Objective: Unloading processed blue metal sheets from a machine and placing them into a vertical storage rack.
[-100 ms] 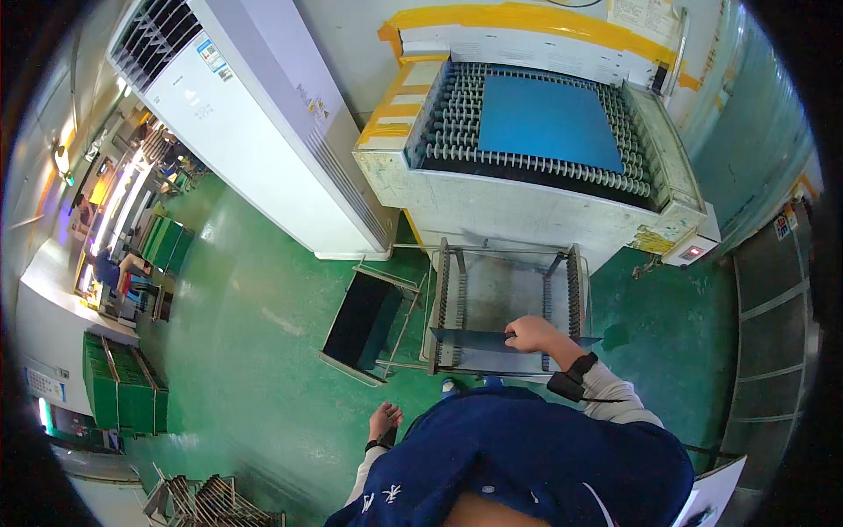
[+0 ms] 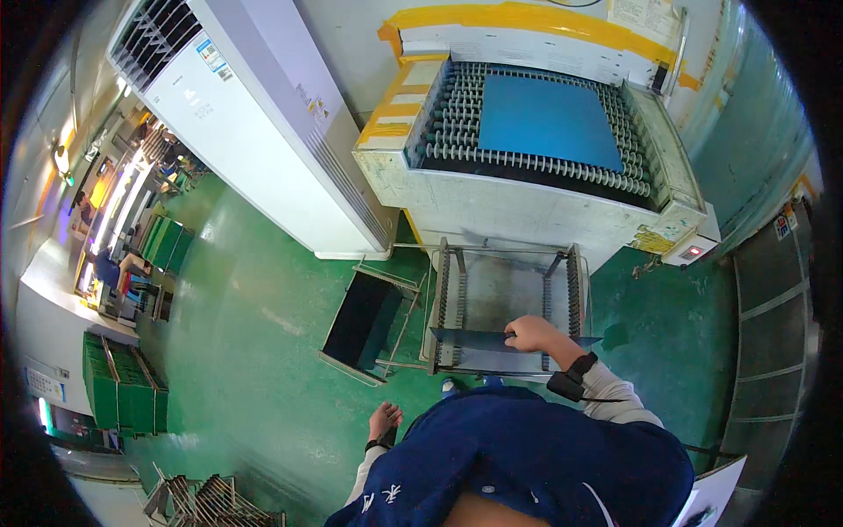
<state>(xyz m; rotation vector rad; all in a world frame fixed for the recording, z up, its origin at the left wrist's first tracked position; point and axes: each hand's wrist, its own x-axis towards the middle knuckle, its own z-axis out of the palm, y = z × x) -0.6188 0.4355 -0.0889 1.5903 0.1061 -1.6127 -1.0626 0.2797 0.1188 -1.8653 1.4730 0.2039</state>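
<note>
My right hand [image 2: 529, 335] is closed on the upper edge of a thin dark panel [image 2: 470, 339], which stands nearly edge-on toward me. The panel spans the near part of a metal rack [image 2: 445, 281] with toothed, slotted sides; whether its ends sit in the slots, I cannot tell. My left hand [image 2: 385, 420] hangs low at my left side, holding nothing, its fingers loosely apart. Beyond the rack, a flat blue panel [image 2: 549, 121] lies on the rollers of a conveyor machine [image 2: 500, 189].
Left of the rack stands a tilted metal frame with dark panels [image 2: 364, 321]. A tall white air conditioner [image 2: 263, 132] rises behind it. Green slotted racks [image 2: 123, 386] and metal racks [image 2: 202, 501] stand further left on the green floor. Grey panelling [image 2: 773, 325] lines the right.
</note>
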